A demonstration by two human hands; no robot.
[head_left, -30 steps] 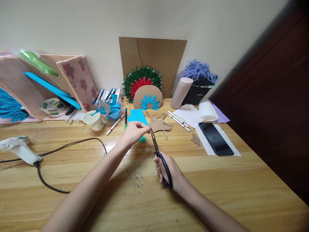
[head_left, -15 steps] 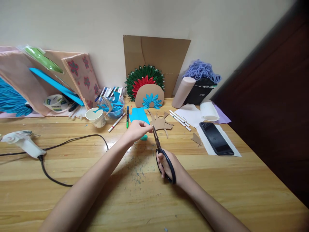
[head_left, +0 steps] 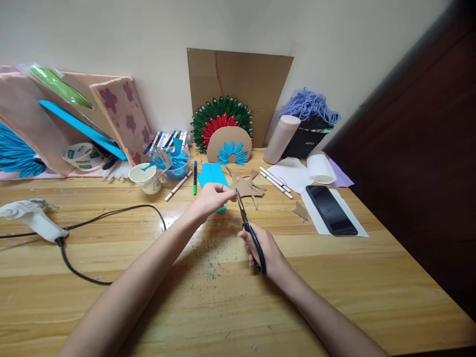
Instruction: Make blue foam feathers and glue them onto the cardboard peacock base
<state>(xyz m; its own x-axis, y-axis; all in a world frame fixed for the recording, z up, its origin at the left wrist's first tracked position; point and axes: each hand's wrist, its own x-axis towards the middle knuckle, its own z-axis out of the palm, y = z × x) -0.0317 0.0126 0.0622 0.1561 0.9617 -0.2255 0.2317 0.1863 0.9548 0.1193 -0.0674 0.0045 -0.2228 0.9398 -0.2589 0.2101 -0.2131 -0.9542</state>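
Black-handled scissors (head_left: 251, 233) are in my right hand (head_left: 267, 250), fingers through the loops, blades pointing away from me. The blade tips meet the fingertips of my left hand (head_left: 213, 199), which is closed in a pinch. What the pinch holds is too small to make out. Just beyond my left hand lies a blue sheet (head_left: 212, 173), and a teal piece (head_left: 221, 210) shows below it. Cut brown cardboard scraps (head_left: 247, 187) lie behind the blades. Farther back stands a rounded cardboard piece (head_left: 219, 144) bearing blue petals (head_left: 233, 151).
A glue gun (head_left: 35, 218) with a black cord lies at left. A paper cup (head_left: 146, 178) and a tub of blue scraps (head_left: 176, 168) stand near markers (head_left: 195, 177). At right are a phone (head_left: 330, 210), a paper roll (head_left: 320, 167) and a pinkish cylinder (head_left: 281, 140).
The scissors' handles have turned and their loops now appear more edge-on. My right hand has moved slightly up. The left hand keeps its pinch, and the whole view has shifted a little.
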